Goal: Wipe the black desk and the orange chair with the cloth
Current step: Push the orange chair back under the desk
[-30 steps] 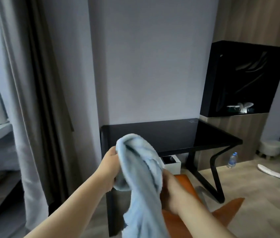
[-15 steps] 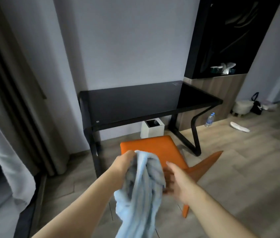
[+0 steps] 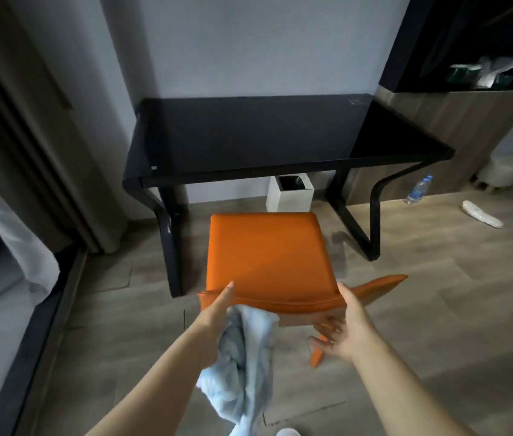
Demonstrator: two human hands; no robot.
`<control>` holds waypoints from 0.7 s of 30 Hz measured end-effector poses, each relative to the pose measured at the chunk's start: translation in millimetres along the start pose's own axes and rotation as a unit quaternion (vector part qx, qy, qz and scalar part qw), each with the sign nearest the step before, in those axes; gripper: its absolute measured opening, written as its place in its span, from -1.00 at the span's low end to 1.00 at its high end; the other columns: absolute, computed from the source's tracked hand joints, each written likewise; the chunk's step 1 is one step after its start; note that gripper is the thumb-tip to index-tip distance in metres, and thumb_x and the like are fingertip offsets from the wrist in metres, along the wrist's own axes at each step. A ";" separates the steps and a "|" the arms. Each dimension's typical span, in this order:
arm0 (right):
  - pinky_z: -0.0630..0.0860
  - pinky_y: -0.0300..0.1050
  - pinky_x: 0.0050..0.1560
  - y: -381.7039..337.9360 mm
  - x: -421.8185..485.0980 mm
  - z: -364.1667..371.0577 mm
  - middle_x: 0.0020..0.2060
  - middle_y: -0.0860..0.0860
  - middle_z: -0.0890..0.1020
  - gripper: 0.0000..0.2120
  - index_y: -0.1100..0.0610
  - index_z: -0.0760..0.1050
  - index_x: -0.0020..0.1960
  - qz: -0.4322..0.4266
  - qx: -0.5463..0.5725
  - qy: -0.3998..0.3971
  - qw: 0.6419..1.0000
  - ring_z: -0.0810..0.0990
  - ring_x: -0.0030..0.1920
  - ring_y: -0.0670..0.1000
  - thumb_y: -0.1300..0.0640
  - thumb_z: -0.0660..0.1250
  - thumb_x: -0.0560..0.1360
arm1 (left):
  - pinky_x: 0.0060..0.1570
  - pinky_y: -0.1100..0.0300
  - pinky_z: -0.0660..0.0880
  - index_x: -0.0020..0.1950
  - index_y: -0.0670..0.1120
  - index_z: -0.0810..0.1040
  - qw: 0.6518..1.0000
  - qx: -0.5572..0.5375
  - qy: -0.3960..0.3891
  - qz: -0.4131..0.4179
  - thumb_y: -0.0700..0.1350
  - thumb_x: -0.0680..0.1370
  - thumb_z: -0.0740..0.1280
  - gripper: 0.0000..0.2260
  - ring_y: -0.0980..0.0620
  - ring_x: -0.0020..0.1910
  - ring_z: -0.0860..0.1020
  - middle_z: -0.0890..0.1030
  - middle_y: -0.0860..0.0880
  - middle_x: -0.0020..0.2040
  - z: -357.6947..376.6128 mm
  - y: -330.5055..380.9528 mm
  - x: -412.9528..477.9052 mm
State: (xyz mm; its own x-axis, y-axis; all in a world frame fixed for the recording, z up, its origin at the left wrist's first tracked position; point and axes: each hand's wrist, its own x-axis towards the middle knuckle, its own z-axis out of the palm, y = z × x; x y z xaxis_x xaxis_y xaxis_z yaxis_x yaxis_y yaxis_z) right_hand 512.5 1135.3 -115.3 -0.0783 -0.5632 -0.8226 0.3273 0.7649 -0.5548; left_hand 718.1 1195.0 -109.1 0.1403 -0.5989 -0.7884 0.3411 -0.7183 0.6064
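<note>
Grey-brown plank floor (image 3: 437, 309) under a pale wall (image 3: 249, 42), with a glossy black desk (image 3: 249, 136) against it. Just before the desk, an orange padded chair (image 3: 264, 256). At its near edge: left hand (image 3: 217, 316) gripping a crumpled pale-blue terry cloth (image 3: 242, 360), one finger on the backrest; right hand (image 3: 346, 328) spread wide, fingertips touching the backrest.

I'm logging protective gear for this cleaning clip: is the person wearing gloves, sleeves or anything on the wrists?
No. The left forearm and right forearm are bare to the frame's edge, with no sleeves. The left hand and right hand are ungloved; no watch, bracelet or ring shows.
</note>
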 end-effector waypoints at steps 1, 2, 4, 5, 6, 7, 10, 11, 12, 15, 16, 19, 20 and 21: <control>0.50 0.25 -0.07 -8.2 6.2 -4.8 0.21 0.20 0.46 -0.30 0.11 0.26 0.39 0.007 0.006 -0.005 1.000 0.48 0.08 0.23 -0.24 0.34 0.41 | 0.36 -0.09 0.30 0.36 -0.12 0.44 1.000 -0.026 0.014 0.002 0.34 0.42 0.28 -0.31 -0.17 0.29 0.45 0.51 -0.17 0.29 7.9 -1.2 5.0; 0.49 0.26 -0.09 -16.6 12.0 -8.7 0.21 0.21 0.45 -0.30 0.11 0.26 0.40 0.014 0.012 -0.014 1.000 0.47 0.08 0.24 -0.22 0.35 0.41 | 0.35 -0.09 0.32 0.34 -0.13 0.45 0.998 -0.054 0.026 0.003 0.32 0.41 0.30 -0.32 -0.17 0.27 0.47 0.53 -0.18 0.27 14.9 -1.3 9.3; 0.49 0.27 -0.13 -31.5 24.8 -15.3 0.16 0.21 0.45 -0.33 0.11 0.27 0.39 0.028 0.019 -0.027 0.999 0.46 0.08 0.25 -0.19 0.36 0.42 | 0.32 -0.11 0.36 0.31 -0.16 0.47 0.993 -0.101 0.057 0.000 0.30 0.39 0.34 -0.33 -0.20 0.22 0.50 0.55 -0.21 0.22 27.1 -0.1 18.2; 0.48 0.28 -0.13 -37.6 31.1 -18.0 0.14 0.21 0.45 -0.34 0.11 0.28 0.38 0.036 0.021 -0.031 0.999 0.45 0.08 0.26 -0.18 0.36 0.42 | 0.29 -0.12 0.38 0.29 -0.17 0.48 0.990 -0.116 0.075 -0.004 0.31 0.37 0.37 -0.31 -0.21 0.19 0.52 0.57 -0.22 0.19 31.8 0.8 22.2; 0.49 0.28 -0.14 -42.8 36.5 -19.9 0.13 0.21 0.44 -0.36 0.11 0.29 0.37 0.043 0.028 -0.032 0.998 0.46 0.09 0.26 -0.17 0.36 0.42 | 0.26 -0.13 0.40 0.28 -0.19 0.49 0.987 -0.131 0.093 -0.011 0.31 0.34 0.39 -0.28 -0.23 0.15 0.54 0.58 -0.23 0.16 36.5 2.0 25.3; 0.50 0.28 -0.16 -46.8 41.1 -21.8 0.13 0.21 0.45 -0.37 0.11 0.29 0.37 0.047 0.037 -0.028 0.998 0.47 0.09 0.27 -0.16 0.36 0.42 | 0.22 -0.13 0.44 0.26 -0.20 0.49 0.984 -0.143 0.108 -0.017 0.32 0.31 0.41 -0.27 -0.24 0.11 0.56 0.60 -0.24 0.12 39.7 2.2 28.5; 0.50 0.34 -0.13 -57.2 58.6 -29.5 -0.01 0.20 0.48 -0.44 0.07 0.28 0.35 0.035 0.069 0.014 0.997 0.51 0.03 0.31 -0.06 0.37 0.44 | -0.18 -0.01 0.55 0.08 -0.22 0.56 0.975 -0.179 0.127 -0.047 0.23 0.37 0.41 -0.45 -0.20 -0.23 0.66 0.68 -0.26 -0.18 49.4 3.1 34.9; 0.48 0.38 -0.10 -60.3 62.7 -31.7 -0.05 0.18 0.47 -0.45 0.05 0.26 0.35 0.030 0.073 0.029 0.996 0.50 0.06 0.31 -0.03 0.37 0.44 | -0.31 0.05 0.52 0.00 -0.22 0.57 0.973 -0.185 0.127 -0.054 0.18 0.41 0.40 -0.53 -0.18 -0.34 0.65 0.67 -0.24 -0.29 51.2 4.7 35.8; 0.47 0.40 -0.08 -63.6 66.3 -32.6 -0.05 0.17 0.46 -0.46 0.04 0.25 0.35 0.028 0.073 0.034 0.996 0.49 0.09 0.32 0.01 0.37 0.45 | -0.35 0.07 0.49 -0.03 -0.23 0.57 0.972 -0.184 0.133 -0.060 0.12 0.43 0.38 -0.60 -0.18 -0.38 0.64 0.65 -0.24 -0.35 52.5 7.8 38.0; 0.51 0.38 -0.13 -66.5 68.0 -29.8 0.06 0.21 0.45 -0.54 0.08 0.26 0.34 0.023 0.069 0.017 0.997 0.48 0.11 0.33 0.16 0.30 0.47 | -0.26 0.04 0.50 -0.01 -0.25 0.57 0.968 -0.174 0.166 -0.078 0.00 0.43 0.36 -0.68 -0.22 -0.23 0.62 0.66 -0.26 -0.32 52.6 12.2 43.2; 0.52 0.35 -0.19 -67.4 68.1 -29.4 0.10 0.23 0.45 -0.55 0.09 0.26 0.34 0.023 0.067 0.015 0.997 0.49 0.10 0.33 0.20 0.28 0.48 | -0.21 0.03 0.50 0.01 -0.25 0.57 0.966 -0.176 0.174 -0.080 -0.01 0.42 0.35 -0.67 -0.23 -0.19 0.61 0.66 -0.26 -0.28 53.1 12.5 44.0; 0.54 0.30 -0.29 -68.4 70.3 -32.1 0.18 0.27 0.43 -0.55 0.09 0.25 0.35 0.026 0.063 0.008 0.998 0.50 0.09 0.33 0.21 0.25 0.49 | -0.03 -0.04 0.53 0.08 -0.23 0.56 0.963 -0.179 0.188 -0.079 -0.02 0.39 0.34 -0.63 -0.27 -0.10 0.61 0.66 -0.27 -0.12 54.4 10.2 47.1; 0.54 0.30 -0.29 -67.8 69.7 -31.6 0.19 0.27 0.43 -0.55 0.08 0.25 0.35 0.029 0.065 0.005 0.997 0.50 0.09 0.34 0.19 0.26 0.49 | 0.04 -0.08 0.52 0.09 -0.23 0.56 0.963 -0.179 0.189 -0.075 -0.02 0.37 0.33 -0.61 -0.28 -0.08 0.61 0.65 -0.28 -0.09 54.8 9.2 48.4; 0.54 0.30 -0.30 -66.3 68.3 -29.7 0.20 0.26 0.44 -0.54 0.06 0.25 0.36 0.036 0.072 0.008 0.997 0.50 0.09 0.34 0.13 0.28 0.49 | 0.09 -0.12 0.51 0.11 -0.23 0.56 0.963 -0.177 0.189 -0.072 -0.01 0.37 0.33 -0.60 -0.29 -0.07 0.61 0.65 -0.28 -0.07 55.0 7.9 49.7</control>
State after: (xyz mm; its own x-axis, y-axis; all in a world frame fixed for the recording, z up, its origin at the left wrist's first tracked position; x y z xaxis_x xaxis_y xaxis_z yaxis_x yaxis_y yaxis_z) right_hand 457.5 1055.4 -138.4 -0.0641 -0.5024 -0.8622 0.4639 0.7500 -0.4715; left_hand 676.7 1140.1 -137.8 0.3732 -0.2816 -0.8840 0.6686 -0.5790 0.4667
